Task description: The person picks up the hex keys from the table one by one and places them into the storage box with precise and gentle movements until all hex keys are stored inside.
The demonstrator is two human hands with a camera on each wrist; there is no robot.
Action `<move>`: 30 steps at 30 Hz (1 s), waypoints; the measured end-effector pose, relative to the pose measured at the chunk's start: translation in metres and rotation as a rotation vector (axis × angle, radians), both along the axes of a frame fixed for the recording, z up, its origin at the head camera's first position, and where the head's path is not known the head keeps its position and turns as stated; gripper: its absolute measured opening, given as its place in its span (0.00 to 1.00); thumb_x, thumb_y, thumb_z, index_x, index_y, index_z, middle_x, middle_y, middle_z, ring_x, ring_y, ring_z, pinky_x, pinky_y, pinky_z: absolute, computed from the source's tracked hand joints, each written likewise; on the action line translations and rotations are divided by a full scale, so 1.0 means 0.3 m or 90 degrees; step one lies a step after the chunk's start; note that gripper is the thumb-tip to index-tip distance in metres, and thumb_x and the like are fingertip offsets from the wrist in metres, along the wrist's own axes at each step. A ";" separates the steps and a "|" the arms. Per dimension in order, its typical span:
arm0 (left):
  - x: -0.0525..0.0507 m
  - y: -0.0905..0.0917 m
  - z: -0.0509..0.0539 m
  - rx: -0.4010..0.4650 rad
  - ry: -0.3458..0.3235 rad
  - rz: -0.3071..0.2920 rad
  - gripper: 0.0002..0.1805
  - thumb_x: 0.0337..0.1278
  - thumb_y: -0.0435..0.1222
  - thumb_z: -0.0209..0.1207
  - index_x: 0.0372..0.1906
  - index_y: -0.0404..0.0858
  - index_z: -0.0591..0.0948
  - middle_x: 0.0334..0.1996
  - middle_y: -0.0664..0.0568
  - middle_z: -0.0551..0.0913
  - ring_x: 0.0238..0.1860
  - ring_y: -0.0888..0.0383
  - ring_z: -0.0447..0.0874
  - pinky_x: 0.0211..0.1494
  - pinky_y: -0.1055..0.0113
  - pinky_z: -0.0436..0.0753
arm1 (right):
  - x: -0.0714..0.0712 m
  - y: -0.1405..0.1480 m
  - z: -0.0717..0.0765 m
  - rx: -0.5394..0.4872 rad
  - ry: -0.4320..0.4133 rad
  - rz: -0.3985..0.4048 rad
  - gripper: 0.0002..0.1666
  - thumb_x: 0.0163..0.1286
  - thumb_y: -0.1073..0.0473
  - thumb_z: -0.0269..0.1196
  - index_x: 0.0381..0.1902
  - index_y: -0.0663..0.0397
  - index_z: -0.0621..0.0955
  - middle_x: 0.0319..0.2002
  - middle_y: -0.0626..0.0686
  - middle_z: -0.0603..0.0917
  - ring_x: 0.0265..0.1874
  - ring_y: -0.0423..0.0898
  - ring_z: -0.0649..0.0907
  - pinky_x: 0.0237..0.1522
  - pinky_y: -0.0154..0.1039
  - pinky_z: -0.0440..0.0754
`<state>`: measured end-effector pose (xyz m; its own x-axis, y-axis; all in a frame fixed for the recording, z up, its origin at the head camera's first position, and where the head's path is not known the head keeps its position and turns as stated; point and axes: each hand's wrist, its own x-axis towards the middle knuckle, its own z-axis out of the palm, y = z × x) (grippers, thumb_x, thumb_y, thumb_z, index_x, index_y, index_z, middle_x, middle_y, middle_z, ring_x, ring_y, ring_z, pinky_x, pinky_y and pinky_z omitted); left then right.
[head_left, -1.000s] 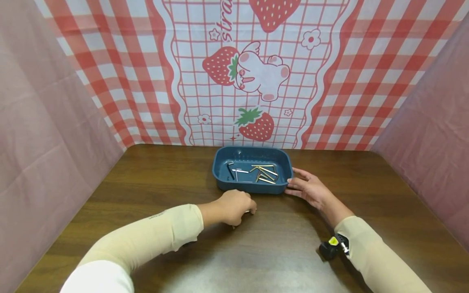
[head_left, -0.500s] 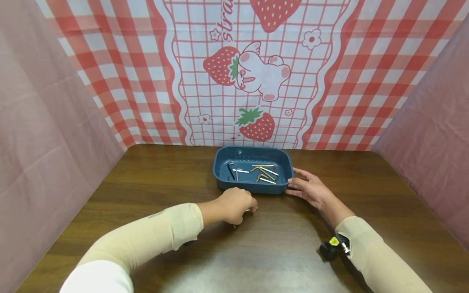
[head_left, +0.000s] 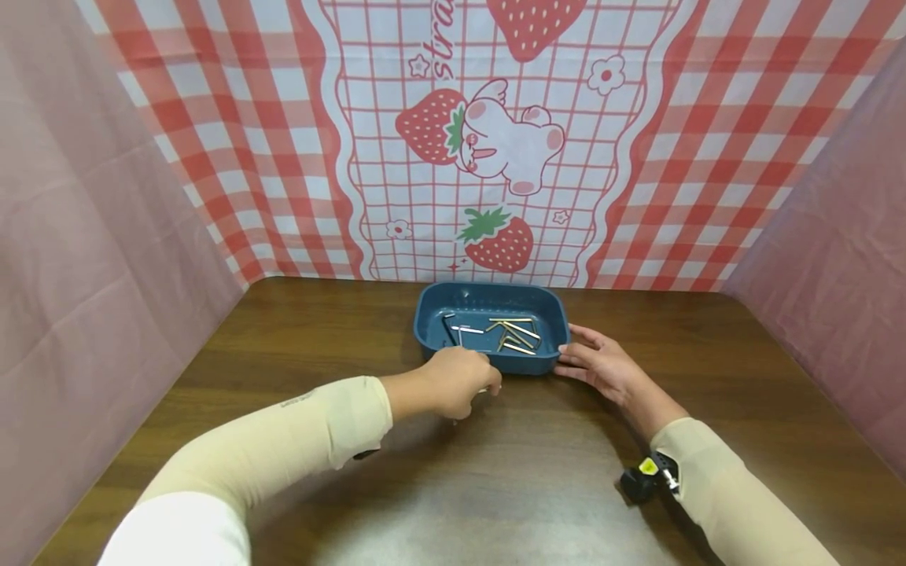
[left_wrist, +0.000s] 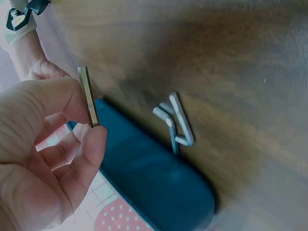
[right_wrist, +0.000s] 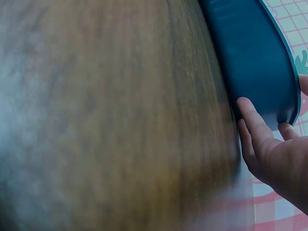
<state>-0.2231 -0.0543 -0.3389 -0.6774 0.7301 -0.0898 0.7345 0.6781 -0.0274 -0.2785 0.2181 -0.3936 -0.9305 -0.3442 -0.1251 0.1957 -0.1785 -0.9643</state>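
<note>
My left hand [head_left: 456, 383] is just in front of a dark blue plastic box [head_left: 527, 364], above the table. Between thumb and forefinger it pinches a short gold-coloured hex key [left_wrist: 88, 96], whose far end is hidden by the fingers. Below it, in the left wrist view, a few silver-grey hex keys [left_wrist: 182, 118] lie on the wood beside the box wall. My right hand [head_left: 602, 369] rests on the right end of the box, its fingers extended against the outer wall [right_wrist: 260, 72]. Inside the box are several gold hex keys [head_left: 521, 333], a black one [head_left: 449, 330] and silver ones [head_left: 469, 330].
The box stands at the back of a brown wooden table [head_left: 495, 487], close to a checked strawberry-print cloth [head_left: 283, 157]. Pink cloth [head_left: 92, 236] hangs at both sides. A small black device [head_left: 639, 485] is strapped to the right wrist.
My left hand has risen slightly and moved closer to the box's front wall with the gold hex key in its pinch. The right hand stays at the box's end.
</note>
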 end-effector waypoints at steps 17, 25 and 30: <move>-0.061 0.008 0.135 -0.009 0.034 0.019 0.24 0.39 0.27 0.66 0.46 0.51 0.85 0.44 0.59 0.84 0.45 0.57 0.82 0.38 0.59 0.83 | -0.004 0.000 -0.002 0.002 0.001 -0.002 0.42 0.70 0.71 0.54 0.75 0.68 0.47 0.40 0.52 0.82 0.37 0.44 0.84 0.47 0.46 0.83; -0.155 0.012 0.189 -0.013 0.021 0.028 0.24 0.43 0.26 0.64 0.48 0.50 0.84 0.45 0.58 0.84 0.36 0.59 0.78 0.32 0.66 0.80 | -0.002 0.001 0.000 0.003 -0.002 -0.001 0.42 0.70 0.71 0.55 0.75 0.67 0.47 0.40 0.52 0.82 0.38 0.45 0.84 0.48 0.46 0.83; -0.212 0.011 0.199 -0.042 0.016 0.047 0.24 0.43 0.27 0.66 0.50 0.49 0.84 0.46 0.58 0.84 0.40 0.58 0.78 0.29 0.67 0.79 | -0.004 0.004 -0.002 0.004 -0.002 0.002 0.43 0.70 0.71 0.55 0.75 0.67 0.47 0.42 0.52 0.82 0.38 0.45 0.84 0.48 0.47 0.83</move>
